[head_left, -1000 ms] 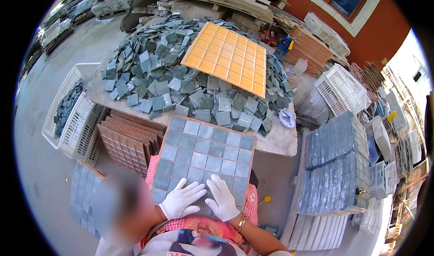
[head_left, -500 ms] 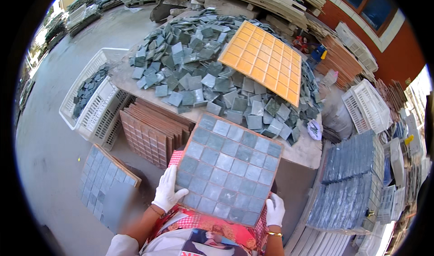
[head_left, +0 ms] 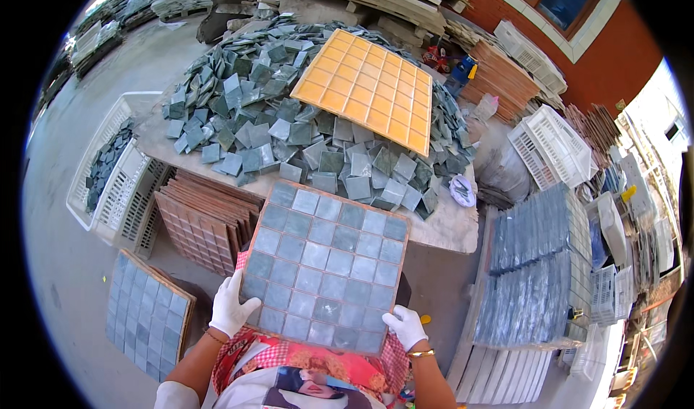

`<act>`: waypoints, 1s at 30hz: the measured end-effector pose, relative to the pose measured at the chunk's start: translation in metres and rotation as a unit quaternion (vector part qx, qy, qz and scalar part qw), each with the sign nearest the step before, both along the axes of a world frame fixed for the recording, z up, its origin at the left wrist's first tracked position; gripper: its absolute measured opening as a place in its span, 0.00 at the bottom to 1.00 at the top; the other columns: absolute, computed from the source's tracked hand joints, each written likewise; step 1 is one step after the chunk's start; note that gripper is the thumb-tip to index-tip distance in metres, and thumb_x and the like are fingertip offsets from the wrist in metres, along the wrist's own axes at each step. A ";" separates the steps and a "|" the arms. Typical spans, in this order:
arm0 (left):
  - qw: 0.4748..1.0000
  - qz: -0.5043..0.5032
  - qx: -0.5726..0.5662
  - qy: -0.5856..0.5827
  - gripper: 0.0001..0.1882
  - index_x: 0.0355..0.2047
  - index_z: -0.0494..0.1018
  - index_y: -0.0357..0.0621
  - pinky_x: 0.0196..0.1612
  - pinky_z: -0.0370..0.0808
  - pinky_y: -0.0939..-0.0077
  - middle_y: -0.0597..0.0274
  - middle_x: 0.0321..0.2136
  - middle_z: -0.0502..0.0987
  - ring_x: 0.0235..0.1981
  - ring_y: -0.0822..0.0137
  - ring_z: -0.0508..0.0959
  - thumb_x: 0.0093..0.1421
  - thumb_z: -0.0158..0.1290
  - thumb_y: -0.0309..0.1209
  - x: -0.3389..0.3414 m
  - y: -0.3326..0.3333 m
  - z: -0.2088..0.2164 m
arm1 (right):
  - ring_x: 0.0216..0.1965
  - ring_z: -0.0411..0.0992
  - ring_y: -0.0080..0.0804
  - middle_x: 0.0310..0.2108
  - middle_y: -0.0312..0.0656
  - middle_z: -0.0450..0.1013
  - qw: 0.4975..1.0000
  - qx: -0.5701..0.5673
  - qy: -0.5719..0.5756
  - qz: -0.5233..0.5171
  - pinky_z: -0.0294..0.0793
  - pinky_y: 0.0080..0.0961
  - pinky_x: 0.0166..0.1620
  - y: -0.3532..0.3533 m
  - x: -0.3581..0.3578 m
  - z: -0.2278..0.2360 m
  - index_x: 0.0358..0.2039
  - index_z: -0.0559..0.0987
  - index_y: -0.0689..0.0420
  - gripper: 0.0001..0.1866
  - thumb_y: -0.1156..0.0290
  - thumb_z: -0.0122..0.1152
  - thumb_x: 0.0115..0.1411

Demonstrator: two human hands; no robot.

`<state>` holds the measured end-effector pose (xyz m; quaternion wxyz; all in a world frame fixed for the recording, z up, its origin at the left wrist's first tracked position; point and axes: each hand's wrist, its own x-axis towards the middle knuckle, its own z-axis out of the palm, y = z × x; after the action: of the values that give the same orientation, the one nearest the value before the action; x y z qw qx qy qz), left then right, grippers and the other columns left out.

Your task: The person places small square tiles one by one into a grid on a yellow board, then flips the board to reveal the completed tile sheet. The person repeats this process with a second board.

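A square grid tray point(head_left: 327, 261) full of grey-green stone tiles lies tilted in front of me, over my lap. My left hand point(head_left: 233, 309), in a white glove, grips its left edge, with the thumb toward the face of the tray. At the lower right edge, my gloved right hand point(head_left: 406, 326) is closed on the tray, thumb on top and fingers hidden beneath. Beyond the tray, a yellow grid mould point(head_left: 369, 87) with bare cells rests on a heap of loose stone tiles point(head_left: 249, 120).
Brown grid trays point(head_left: 195, 225) stand under the table's left side. Another tiled tray point(head_left: 148, 315) leans at lower left. A white plastic crate point(head_left: 130, 192) holds small tiles. Stacked tiled sheets point(head_left: 528, 286) stand at right, with a white crate point(head_left: 553, 145) behind. A small round container point(head_left: 463, 191) sits on the table.
My right hand has moved in from beside the tray and now grips its lower right edge. The whole view has shifted, so the surroundings appear further left. My left hand keeps its hold.
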<state>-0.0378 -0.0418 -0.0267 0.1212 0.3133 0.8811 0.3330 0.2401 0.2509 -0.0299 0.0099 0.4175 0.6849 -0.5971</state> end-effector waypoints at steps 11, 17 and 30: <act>0.999 0.010 0.049 -0.001 0.34 0.55 0.65 0.35 0.51 0.70 0.61 0.43 0.44 0.73 0.48 0.45 0.72 0.49 0.62 0.36 -0.005 -0.002 -0.019 | 0.37 0.76 0.43 0.33 0.52 0.78 0.977 0.177 -0.086 0.085 0.73 0.33 0.42 0.005 -0.023 -0.006 0.37 0.78 0.67 0.29 0.47 0.59 0.57; 0.993 0.015 0.085 -0.077 0.28 0.51 0.68 0.32 0.48 0.72 0.66 0.46 0.41 0.76 0.44 0.55 0.76 0.52 0.60 0.34 -0.019 -0.008 -0.031 | 0.35 0.76 0.46 0.30 0.53 0.77 0.988 0.137 -0.049 0.057 0.73 0.34 0.40 -0.002 -0.014 -0.006 0.34 0.76 0.67 0.32 0.43 0.53 0.60; 0.928 0.003 0.151 -0.340 0.21 0.44 0.74 0.31 0.41 0.69 0.77 0.70 0.33 0.75 0.36 0.76 0.71 0.63 0.52 0.40 -0.046 0.025 0.005 | 0.36 0.77 0.50 0.31 0.55 0.77 0.990 0.090 -0.097 0.042 0.73 0.37 0.39 0.000 0.000 -0.019 0.36 0.80 0.62 0.29 0.44 0.54 0.58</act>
<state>-0.0842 -0.0171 -0.0214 0.3640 0.1926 0.7273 0.5490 0.2403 0.2505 -0.0488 0.0639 0.4440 0.7483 -0.4887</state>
